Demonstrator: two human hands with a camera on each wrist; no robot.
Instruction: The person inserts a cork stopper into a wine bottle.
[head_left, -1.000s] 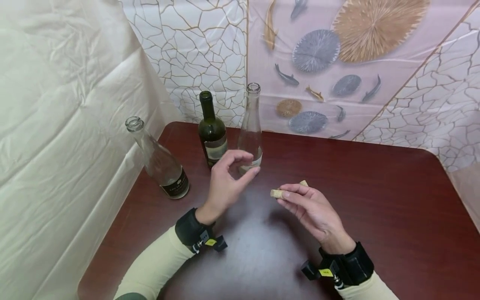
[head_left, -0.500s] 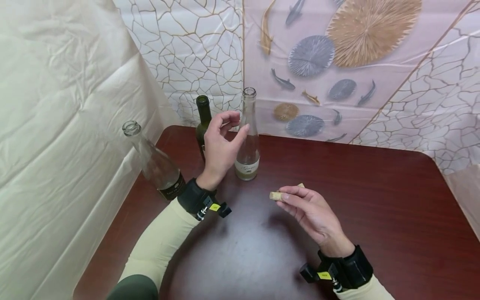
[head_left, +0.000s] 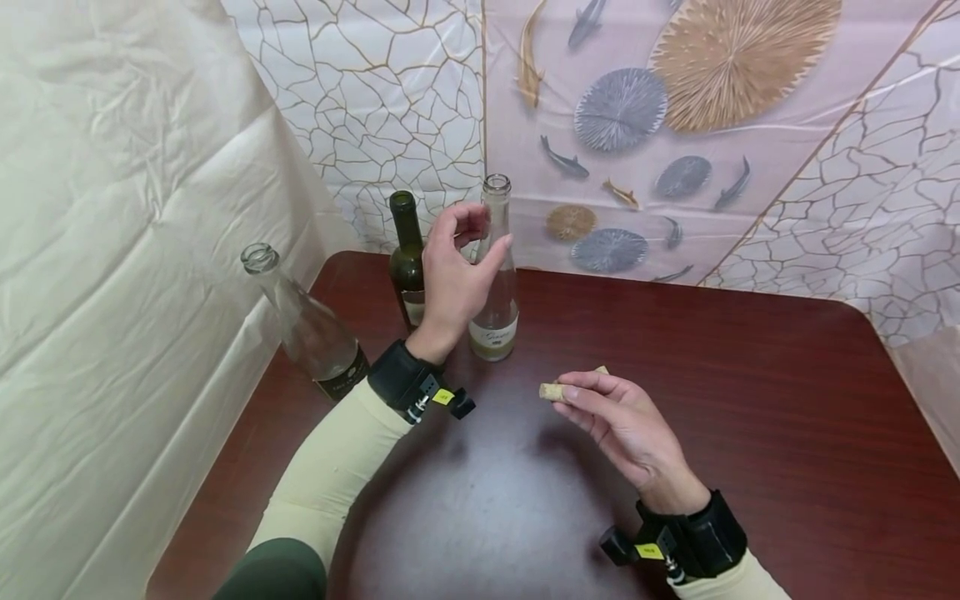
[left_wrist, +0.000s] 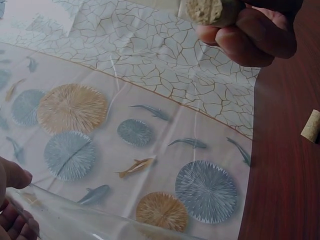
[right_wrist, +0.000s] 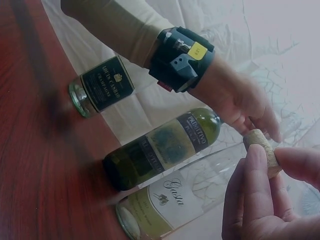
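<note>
Three wine bottles stand uncorked at the back left of the tabletop (head_left: 750, 400): a clear bottle with a dark label (head_left: 307, 329) at the left edge, a dark green bottle (head_left: 407, 258) behind, and a clear bottle with a pale label (head_left: 497, 275) beside it.

Left hand (head_left: 453, 279) is raised at the neck of the pale-labelled clear bottle, fingers curved about the glass; whether the grip is fully closed or only touching, I cannot tell from the head view. The left wrist view shows fingertips against the glass.

Right hand (head_left: 618, 421) hovers over the tabletop near its middle, pinching a cork (head_left: 552, 390) between thumb and fingertips. A second cork (left_wrist: 311, 126) lies on the tabletop just behind that hand.

Progress, as I judge it: no bottle is stoppered yet. One cork is in hand, one bottle is being steadied; seating the cork remains, as do the other two bottles.
</note>
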